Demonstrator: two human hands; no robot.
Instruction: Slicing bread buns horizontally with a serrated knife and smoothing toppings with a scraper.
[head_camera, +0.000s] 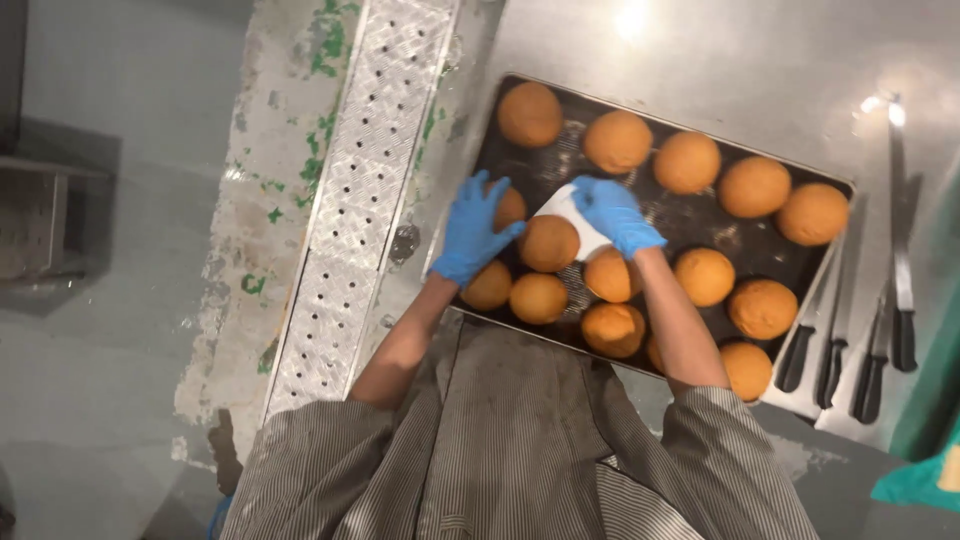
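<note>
A dark baking tray (700, 215) lies on a steel table and carries several round golden-brown buns. My left hand (475, 228), in a blue glove, rests on a bun (511, 207) at the tray's left edge, fingers spread over it. In a matching blue glove, my right hand (615, 213) grips a white scraper-like piece (568, 212) held against the tray between the buns. One bun (549, 243) sits between my two hands. My striped sleeves and apron fill the bottom of the view.
Several black-handled knives (880, 340) lie on the steel table (760, 70) right of the tray. A perforated metal floor drain (365, 190) runs along the left. A teal cloth (925, 470) shows at the lower right edge.
</note>
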